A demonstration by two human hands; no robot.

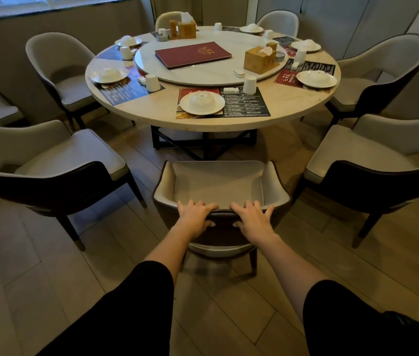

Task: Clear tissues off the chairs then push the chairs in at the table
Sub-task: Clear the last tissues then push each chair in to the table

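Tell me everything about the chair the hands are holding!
The chair has a pale grey cushioned seat, a dark brown outer shell and dark legs. It stands upright facing the table, not pushed in. Its seat is bare. The left hand and right hand grip the top of its back.

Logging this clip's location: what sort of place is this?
Probably a restaurant dining room: a round table with a lazy Susan, a burgundy menu on it, and plates on printed placemats.
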